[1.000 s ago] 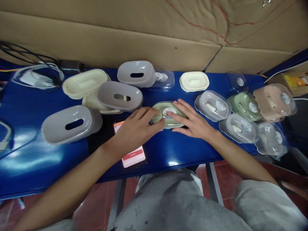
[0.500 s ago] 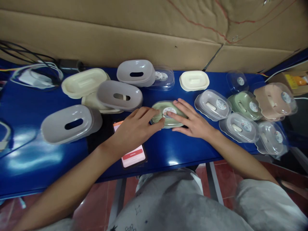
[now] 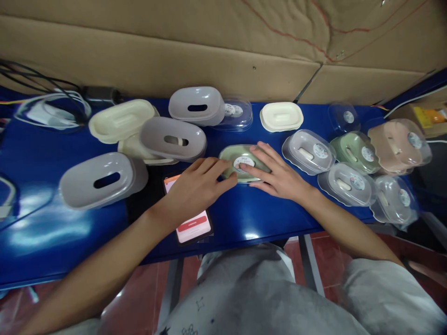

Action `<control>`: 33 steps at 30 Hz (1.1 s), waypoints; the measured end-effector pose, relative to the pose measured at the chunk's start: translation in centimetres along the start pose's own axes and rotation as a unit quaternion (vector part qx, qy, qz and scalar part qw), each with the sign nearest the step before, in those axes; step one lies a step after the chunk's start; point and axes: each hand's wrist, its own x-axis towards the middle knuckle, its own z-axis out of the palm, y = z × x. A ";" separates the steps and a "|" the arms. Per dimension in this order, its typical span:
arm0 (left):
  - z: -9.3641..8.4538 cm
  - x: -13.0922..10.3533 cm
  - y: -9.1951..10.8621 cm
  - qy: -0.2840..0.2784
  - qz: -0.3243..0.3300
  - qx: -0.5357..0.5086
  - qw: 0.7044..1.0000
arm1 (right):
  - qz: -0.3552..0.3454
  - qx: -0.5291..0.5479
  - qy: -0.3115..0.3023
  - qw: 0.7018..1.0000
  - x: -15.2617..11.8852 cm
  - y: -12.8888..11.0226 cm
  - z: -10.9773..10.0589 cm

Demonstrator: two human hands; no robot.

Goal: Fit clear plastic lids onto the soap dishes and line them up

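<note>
**Both hands on the green soap case at the middle of the table**

Cardboard sheets back a glossy blue table (image 3: 244, 218) crowded with oval plastic cases. At its middle lies a pale green soap case (image 3: 233, 164) under a clear lid with a round sticker. The left hand (image 3: 195, 188) comes in from the near left, fingertips resting on the case's left end; the right hand (image 3: 279, 177) lies flat across its right half, fingers spread over the lid. Neither grip is closed around the case: the fingers are apart and pressing down on it, not clamped.

Just under the left wrist lies a phone (image 3: 192, 225) with a red and white screen. To the left stand grey slotted covers (image 3: 101, 179), and a cream tray (image 3: 120, 120) sits farther back. To the right, near the right hand, sit more lidded cases in grey (image 3: 309, 151) and green (image 3: 354, 152), with a pinkish one (image 3: 398, 146) at the far right.

The step in hand looks like seating the clear lid on its base. Done well, it calls for even pressure at both ends so the rim meets all round, with the case kept flat on the table and not sliding toward the neighbouring grey case. Pushing on one end alone could tilt the lid.
</note>
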 end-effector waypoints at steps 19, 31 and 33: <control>0.3 0.2 -0.1 0.045 -0.028 -0.003 0.999 | 0.020 0.032 0.012 0.999 0.2 0.6 -0.4; 0.4 0.1 -0.1 0.037 -0.040 -0.024 0.998 | 0.045 0.041 -0.001 0.998 0.1 0.7 -0.3; 0.4 0.1 -0.1 0.038 -0.039 -0.028 0.998 | 0.044 0.039 0.000 0.998 0.1 0.7 -0.3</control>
